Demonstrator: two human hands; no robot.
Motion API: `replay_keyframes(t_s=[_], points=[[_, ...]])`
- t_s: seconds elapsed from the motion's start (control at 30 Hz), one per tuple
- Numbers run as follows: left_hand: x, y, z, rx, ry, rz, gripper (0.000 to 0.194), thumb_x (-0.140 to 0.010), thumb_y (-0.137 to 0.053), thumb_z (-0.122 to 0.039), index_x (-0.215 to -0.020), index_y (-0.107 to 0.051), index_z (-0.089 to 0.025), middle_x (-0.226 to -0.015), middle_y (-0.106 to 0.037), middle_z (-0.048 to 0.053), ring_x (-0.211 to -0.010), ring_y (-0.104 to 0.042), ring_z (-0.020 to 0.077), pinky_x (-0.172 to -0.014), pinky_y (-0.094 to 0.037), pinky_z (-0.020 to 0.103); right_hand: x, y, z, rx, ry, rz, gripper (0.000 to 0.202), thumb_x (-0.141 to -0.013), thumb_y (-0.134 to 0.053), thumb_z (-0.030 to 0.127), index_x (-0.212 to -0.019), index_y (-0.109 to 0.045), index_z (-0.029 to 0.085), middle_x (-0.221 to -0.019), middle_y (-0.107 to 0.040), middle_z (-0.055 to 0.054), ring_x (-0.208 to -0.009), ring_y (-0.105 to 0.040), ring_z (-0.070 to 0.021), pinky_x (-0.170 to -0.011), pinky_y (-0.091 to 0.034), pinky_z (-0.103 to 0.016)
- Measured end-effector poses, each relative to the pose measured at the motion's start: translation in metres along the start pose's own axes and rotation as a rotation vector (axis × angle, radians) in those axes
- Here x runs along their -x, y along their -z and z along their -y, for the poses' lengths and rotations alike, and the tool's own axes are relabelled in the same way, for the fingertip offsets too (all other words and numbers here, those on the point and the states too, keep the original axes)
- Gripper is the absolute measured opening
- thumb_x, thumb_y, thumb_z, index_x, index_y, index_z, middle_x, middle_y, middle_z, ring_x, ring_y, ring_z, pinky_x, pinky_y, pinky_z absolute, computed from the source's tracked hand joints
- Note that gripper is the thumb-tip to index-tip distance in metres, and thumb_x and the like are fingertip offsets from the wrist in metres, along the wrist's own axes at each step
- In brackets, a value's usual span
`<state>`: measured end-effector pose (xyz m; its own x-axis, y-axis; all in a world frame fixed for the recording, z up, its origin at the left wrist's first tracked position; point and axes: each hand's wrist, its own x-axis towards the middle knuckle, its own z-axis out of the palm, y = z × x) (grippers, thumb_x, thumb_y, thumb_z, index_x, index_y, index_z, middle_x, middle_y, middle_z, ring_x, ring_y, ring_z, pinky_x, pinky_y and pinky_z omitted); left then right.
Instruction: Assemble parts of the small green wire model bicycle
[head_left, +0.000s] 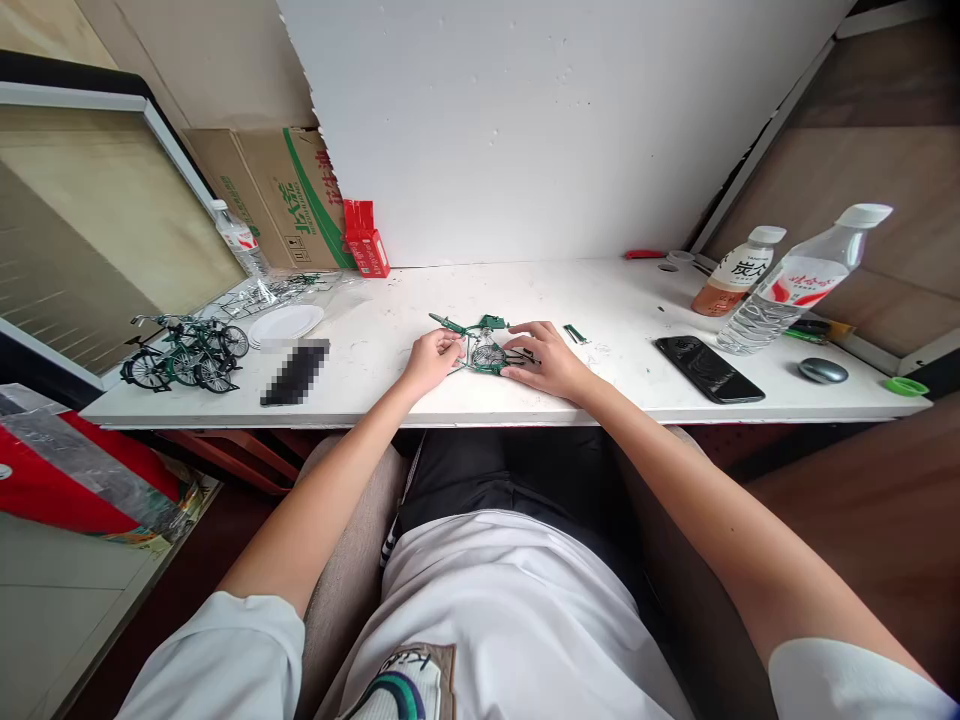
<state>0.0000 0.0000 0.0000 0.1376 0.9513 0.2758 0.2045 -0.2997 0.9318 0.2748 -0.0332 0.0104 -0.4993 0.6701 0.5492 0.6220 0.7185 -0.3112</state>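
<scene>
1. Head view: I have the model bicycle between both hands. My left hand pinches its frame; my right hand curls at the wheel end, clamping unclear.
2. I judge two-handed adjustment underway; the next move calls for light, steady pressure.
3. Count: bottles, one left of grip, two right; phone, one; mouse, one.

Head view, one: worn on the person's head; faces forward and down over the white table.
</scene>
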Motion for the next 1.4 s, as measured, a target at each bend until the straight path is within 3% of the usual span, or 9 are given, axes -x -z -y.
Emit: replay_keyframes(t_s=[0.13, 0.43, 0.6, 0.83, 0.97, 1.17, 1.23, 1.4], points=[[-0.003, 0.002, 0.006, -0.03, -0.046, 0.007, 0.019, -0.092, -0.071, -0.028, -0.105, -0.071, -0.014, -0.085, -0.077, 0.009, -0.082, -0.074, 0.0204, -0.073, -0.061, 0.031, 0.001, -0.003, -0.005, -0.001, 0.023, -0.008, 0.03, -0.098, -0.07, 0.052, -0.111, -0.08, 0.027, -0.141, -0.063, -0.013, -0.134, -0.053, -0.0388, -0.113, -0.049, -0.062], [-0.005, 0.001, 0.014, -0.03, -0.094, 0.003, 0.025, -0.096, -0.067, -0.038, -0.107, -0.069, -0.015, -0.088, -0.076, 0.01, -0.083, -0.074, 0.02, -0.07, -0.06, 0.03, -0.001, -0.005, -0.005, 0.026, -0.038, -0.033, 0.026, -0.101, -0.064, 0.047, -0.107, -0.08, 0.028, -0.129, -0.067, -0.013, -0.127, -0.056, -0.0374, -0.108, -0.053, -0.063], [-0.001, 0.002, 0.008, -0.136, -0.172, -0.026, 0.022, -0.098, -0.063, -0.035, -0.109, -0.07, -0.016, -0.089, -0.078, 0.009, -0.088, -0.075, 0.0209, -0.081, -0.059, 0.033, -0.001, -0.007, -0.006, 0.046, -0.046, -0.044, 0.025, -0.102, -0.061, 0.043, -0.107, -0.08, 0.027, -0.125, -0.068, -0.014, -0.123, -0.057, -0.0369, -0.106, -0.053, -0.062], [0.004, 0.003, -0.001, -0.242, -0.271, -0.045, 0.022, -0.102, -0.06, -0.03, -0.114, -0.071, -0.016, -0.094, -0.079, 0.009, -0.092, -0.076, 0.0214, -0.087, -0.056, 0.033, -0.001, -0.005, -0.004, 0.057, -0.053, -0.067, 0.033, -0.104, -0.051, 0.034, -0.128, -0.071, 0.024, -0.128, -0.069, -0.014, -0.124, -0.058, -0.037, -0.105, -0.052, -0.058], [0.009, 0.0, -0.006, -0.343, -0.322, -0.031, 0.024, -0.103, -0.058, -0.029, -0.121, -0.072, -0.018, -0.105, -0.081, 0.01, -0.097, -0.077, 0.0226, -0.09, -0.056, 0.034, -0.002, -0.001, 0.003, 0.084, -0.043, -0.089, 0.036, -0.105, -0.056, 0.043, -0.135, -0.066, 0.026, -0.131, -0.07, -0.013, -0.124, -0.058, -0.0376, -0.106, -0.051, -0.058], [0.019, -0.009, -0.015, -0.498, -0.429, 0.031, 0.026, -0.105, -0.056, -0.031, -0.123, -0.074, -0.023, -0.119, -0.08, 0.01, -0.102, -0.076, 0.0245, -0.097, -0.055, 0.036, -0.003, 0.008, 0.014, 0.047, -0.004, -0.114, 0.064, -0.102, -0.062, 0.059, -0.157, -0.046, 0.029, -0.134, -0.069, -0.012, -0.123, -0.06, -0.0367, -0.108, -0.05, -0.057], [0.022, -0.012, -0.019, -0.52, -0.446, 0.041, 0.027, -0.106, -0.055, -0.032, -0.122, -0.075, -0.023, -0.118, -0.08, 0.01, -0.103, -0.075, 0.0248, -0.096, -0.054, 0.035, -0.004, 0.01, 0.02, 0.01, 0.001, -0.104, 0.063, -0.102, -0.06, 0.062, -0.155, -0.05, 0.03, -0.129, -0.071, -0.012, -0.121, -0.062, -0.0366, -0.107, -0.051, -0.057], [0.028, -0.017, -0.031, -0.478, -0.452, 0.058, 0.025, -0.106, -0.056, -0.032, -0.116, -0.076, -0.022, -0.116, -0.079, 0.012, -0.105, -0.074, 0.0259, -0.096, -0.054, 0.036, -0.007, 0.009, 0.028, -0.074, -0.031, -0.083, 0.045, -0.105, -0.053, 0.062, -0.128, -0.072, 0.028, -0.109, -0.075, -0.012, -0.105, -0.068, -0.034, -0.093, -0.057, -0.052]])
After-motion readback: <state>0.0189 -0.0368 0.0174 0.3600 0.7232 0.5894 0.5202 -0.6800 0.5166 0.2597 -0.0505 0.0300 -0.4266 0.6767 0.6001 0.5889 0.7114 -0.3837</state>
